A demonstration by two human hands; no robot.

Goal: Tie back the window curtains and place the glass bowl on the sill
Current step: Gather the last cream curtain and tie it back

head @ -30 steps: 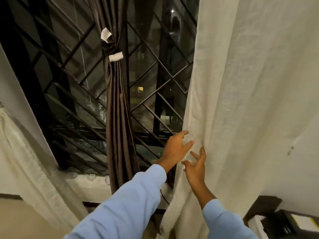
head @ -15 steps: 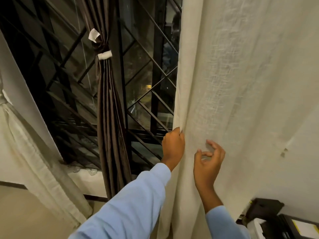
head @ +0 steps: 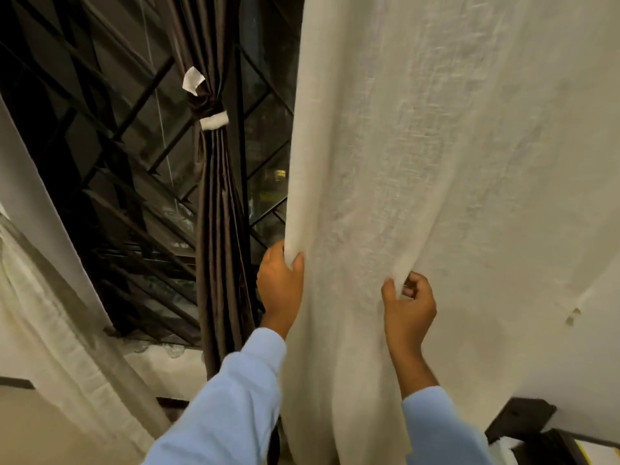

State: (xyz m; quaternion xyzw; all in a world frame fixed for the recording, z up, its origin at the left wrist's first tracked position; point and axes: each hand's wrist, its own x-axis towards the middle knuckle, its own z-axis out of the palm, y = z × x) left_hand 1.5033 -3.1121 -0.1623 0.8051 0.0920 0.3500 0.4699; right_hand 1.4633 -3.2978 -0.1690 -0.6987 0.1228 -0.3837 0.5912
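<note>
A wide cream curtain (head: 436, 162) hangs at the right of the window. My left hand (head: 280, 286) grips its left edge, fingers wrapped behind the cloth. My right hand (head: 407, 305) pinches a fold of the same curtain further right. A dark brown curtain (head: 219, 250) hangs in the middle, tied back with a knot and white tags (head: 213, 119). Another cream curtain (head: 57, 333) hangs at the far left. Small clear glass pieces (head: 174, 350) lie on the white sill (head: 167, 367); no glass bowl is plainly visible.
A black metal window grille (head: 110, 156) with diagonal bars stands behind the curtains. A dark piece of furniture (head: 523, 421) sits at the lower right, below the cream curtain.
My left hand has closed round the curtain's edge. My right hand moved to the right across the cloth and now pinches a fold. The view came closer to the curtain.
</note>
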